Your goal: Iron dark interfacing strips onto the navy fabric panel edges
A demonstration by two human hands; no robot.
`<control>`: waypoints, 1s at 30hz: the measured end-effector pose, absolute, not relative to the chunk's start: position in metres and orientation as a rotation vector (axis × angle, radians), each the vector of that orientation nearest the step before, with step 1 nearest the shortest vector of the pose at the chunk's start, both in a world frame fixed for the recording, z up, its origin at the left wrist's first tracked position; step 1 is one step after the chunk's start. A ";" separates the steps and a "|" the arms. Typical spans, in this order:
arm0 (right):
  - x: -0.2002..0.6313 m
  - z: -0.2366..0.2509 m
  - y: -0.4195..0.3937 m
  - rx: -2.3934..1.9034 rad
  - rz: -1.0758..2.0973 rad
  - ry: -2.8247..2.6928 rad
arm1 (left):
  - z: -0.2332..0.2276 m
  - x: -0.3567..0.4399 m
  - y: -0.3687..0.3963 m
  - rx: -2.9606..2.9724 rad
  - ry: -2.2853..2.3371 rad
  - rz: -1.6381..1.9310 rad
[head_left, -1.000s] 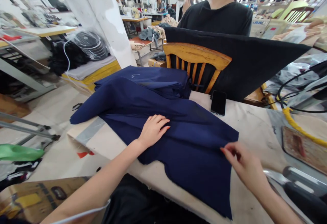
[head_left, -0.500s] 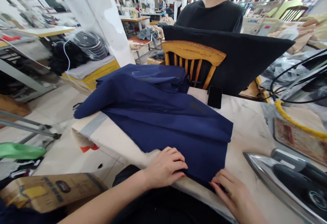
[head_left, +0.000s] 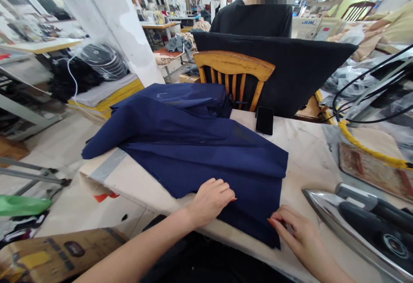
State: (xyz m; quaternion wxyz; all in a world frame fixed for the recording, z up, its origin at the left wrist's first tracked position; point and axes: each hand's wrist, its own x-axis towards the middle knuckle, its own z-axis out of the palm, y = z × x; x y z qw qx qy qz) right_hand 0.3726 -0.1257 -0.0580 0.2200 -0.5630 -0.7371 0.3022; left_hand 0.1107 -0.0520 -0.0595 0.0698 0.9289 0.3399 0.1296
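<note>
A large piece of navy blue fabric (head_left: 200,162) lies in loose folds over the pale padded table (head_left: 303,162), its far part heaped up near the chair. On its near side, my left hand (head_left: 213,199) is closed with curled fingers, pinching the cloth; the exact grip is partly hidden under the knuckles. At the right edge, close to the near corner, my right hand (head_left: 295,231) holds the fabric between thumb and fingertips. That corner points down just below the fingertips. Right of my right hand rests a steam iron (head_left: 364,223), its tip towards the fabric.
A black phone (head_left: 264,121) lies near the far edge, before a wooden chair (head_left: 237,66) where a person in black (head_left: 251,18) sits. A brown, worn plate (head_left: 371,167) and black cables (head_left: 371,121) are at right. A cardboard box (head_left: 64,253) stands lower left.
My left hand has moved slightly up and its fingers have curled closed. The right hand has risen a little along the fabric's edge, and the near corner now shows below it. The view shifted slightly.
</note>
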 end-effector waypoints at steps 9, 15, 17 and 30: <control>0.389 -0.065 -0.093 -1.822 0.675 -2.045 | -0.063 0.130 -0.024 2.877 1.104 0.500; 0.389 -0.069 -0.090 -1.821 0.645 -2.063 | -0.061 0.154 -0.070 2.785 0.991 0.563; 0.390 -0.068 -0.090 -1.817 0.631 -2.064 | -0.063 0.163 -0.087 2.773 0.916 0.492; 0.408 -0.032 -0.093 -1.806 0.306 -2.076 | -0.070 0.177 -0.096 2.746 0.899 0.314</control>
